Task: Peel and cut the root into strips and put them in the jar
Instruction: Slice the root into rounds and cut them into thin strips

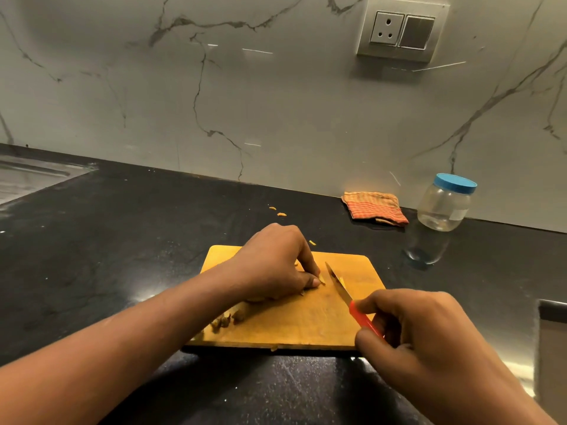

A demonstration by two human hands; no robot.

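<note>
1. On the wooden cutting board (306, 320), at the front of the dark desk (122, 240), we see our left hand (273, 265) with its fingers curled down, pinching a small yellow piece of root (322, 281) against the wood. Most of the piece is hidden under the fingertips, so we cannot tell its long axis.
2. Our right hand (414, 332) grips the red handle of a knife (339, 286). The knife's long axis runs from the near right to the far left, tip pointing away from us, with the blade just right of the root.
3. A thin yellow sliver (342, 282) lies against the blade's right side.
4. Brown peelings (227, 322) sit near the board's near-left corner, beside our left forearm.
5. The clear jar (443, 210) stands upright at the far right by the wall, blue lid (455, 183) on, well apart from the board. A folded orange striped cloth (374, 208) lies just left of it.
</note>
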